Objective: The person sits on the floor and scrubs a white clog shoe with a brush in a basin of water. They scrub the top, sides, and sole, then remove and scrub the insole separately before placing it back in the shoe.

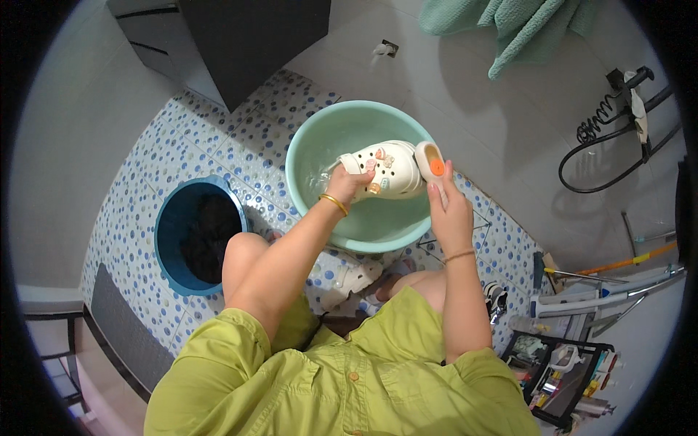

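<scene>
Over a pale green basin point(309, 142) with water in it, my left hand point(345, 184) grips a white clog point(400, 180) by its heel end. The clog has holes and small colourful charms on its upper, and its toe points right. My right hand point(454, 212) is closed round the handle of a white and orange scrub brush point(432, 163). The brush head is against the clog's toe; its bristles are hidden. Another white clog point(350, 282) lies on the floor between my legs, below the basin.
A blue bucket point(167, 232) with dark cloth point(211, 236) stands to the left. A dark cabinet point(254, 43) is at the far left. On the right are a black shower hose point(567, 171), poles point(611, 298) and a rack of bottles point(556, 378). A green towel point(523, 33) hangs above.
</scene>
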Tool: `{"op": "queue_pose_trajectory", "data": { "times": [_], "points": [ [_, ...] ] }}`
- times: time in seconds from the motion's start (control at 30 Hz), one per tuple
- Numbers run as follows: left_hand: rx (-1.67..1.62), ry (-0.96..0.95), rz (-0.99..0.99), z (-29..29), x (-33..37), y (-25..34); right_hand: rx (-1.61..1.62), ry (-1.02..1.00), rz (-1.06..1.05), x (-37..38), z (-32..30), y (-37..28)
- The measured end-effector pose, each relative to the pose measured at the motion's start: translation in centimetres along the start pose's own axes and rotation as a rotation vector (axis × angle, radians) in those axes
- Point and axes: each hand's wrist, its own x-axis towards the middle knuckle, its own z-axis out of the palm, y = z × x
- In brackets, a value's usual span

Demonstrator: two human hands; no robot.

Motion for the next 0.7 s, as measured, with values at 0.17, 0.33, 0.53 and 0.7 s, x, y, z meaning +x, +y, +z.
{"op": "queue_pose_trajectory", "data": {
  "times": [0.17,0.33,0.53,0.7],
  "points": [
    [-0.069,0.058,-0.005,-0.2,1.1,0.5,-0.064,-0.186,0.021,-1.8,-0.9,-1.7],
    [0.038,0.064,-0.012,0.3,1.3,0.4,-0.164,-0.050,-0.173,-2.5,2.4,-1.4],
    [-0.075,0.050,-0.079,0.3,1.1,1.1,-0.224,-0.032,-0.251,-1.7,2.2,-1.4],
    [-0.072,0.034,-0.195,-0.4,0.7,2.2,-0.019,0.144,0.101,2.6,2.3,1.9]
  ]
}}
